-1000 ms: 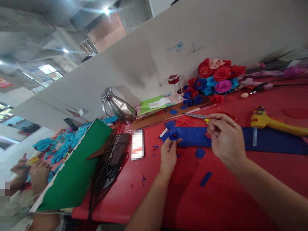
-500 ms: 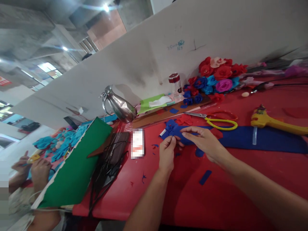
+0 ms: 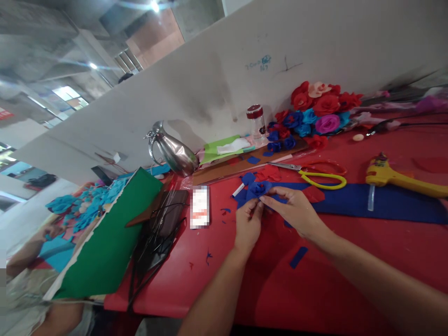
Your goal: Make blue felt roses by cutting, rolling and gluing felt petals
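Though they were apart, hands (image 3: 248, 224) now hold the blue flower (image 3: 259, 188).

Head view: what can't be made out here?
Head view: underside of the blue flower, hidden by the left hand.
Head view: whether the right hand grips the flower or only touches it; too small, blurred.
Head view: handle end of the glue gun, cut off by the right edge.
Head view: content of the white rectangle, pixelated.
Head view: wall writing, too small and blurred.

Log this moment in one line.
left hand: holding blue flower | right hand: fingers at its edge | scissors: unheld | glue gun: unheld
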